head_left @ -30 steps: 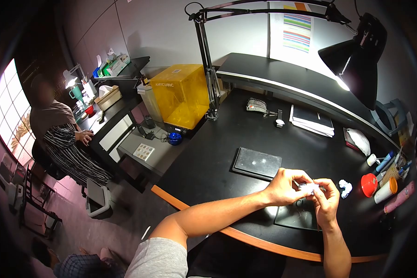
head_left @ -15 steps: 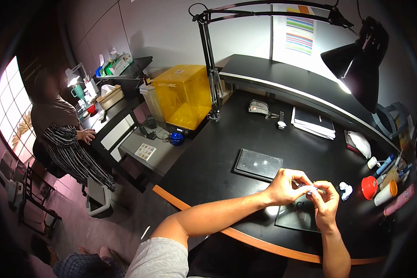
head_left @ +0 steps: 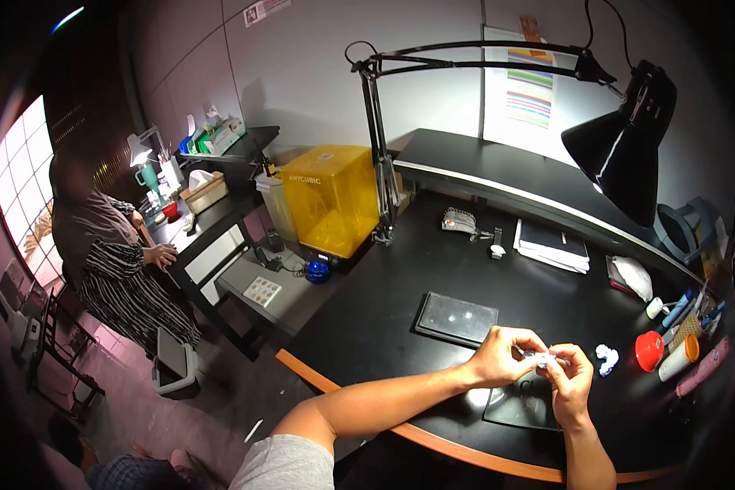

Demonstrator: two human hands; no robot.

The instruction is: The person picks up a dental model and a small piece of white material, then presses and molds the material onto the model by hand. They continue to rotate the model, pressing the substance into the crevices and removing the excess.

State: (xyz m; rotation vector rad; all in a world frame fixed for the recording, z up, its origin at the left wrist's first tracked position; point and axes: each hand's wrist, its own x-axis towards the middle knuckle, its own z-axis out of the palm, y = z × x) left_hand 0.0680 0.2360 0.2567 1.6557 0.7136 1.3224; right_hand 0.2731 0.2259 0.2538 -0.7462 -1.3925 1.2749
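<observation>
Both hands met over the black curved bench [head_left: 400, 269] with its orange wooden edge, just above a dark flat mat [head_left: 521, 402] lying near that edge. The left hand [head_left: 505, 357] and the right hand [head_left: 570, 377] together held a small white, translucent piece [head_left: 545, 358]; the fingers [head_left: 527, 341] of each hand were pinched closed on it from opposite sides, so it sat off the bench, between the two thumbs. What the piece was, I could not tell.

Beyond the mat lay a dark rectangular tray [head_left: 457, 318] with pale smudges on it. To the right of the mat sat a small white crumpled lump [head_left: 605, 358], then a red round cap [head_left: 649, 351] and a cluster of tubes and bottles [head_left: 692, 343]. Far behind the mat stood a translucent yellow box-shaped printer cover [head_left: 328, 198], with a black articulated lamp [head_left: 625, 147] reaching over the bench. Well off to the left of the mat, another person in a striped garment [head_left: 114, 261] stood at a separate desk.
</observation>
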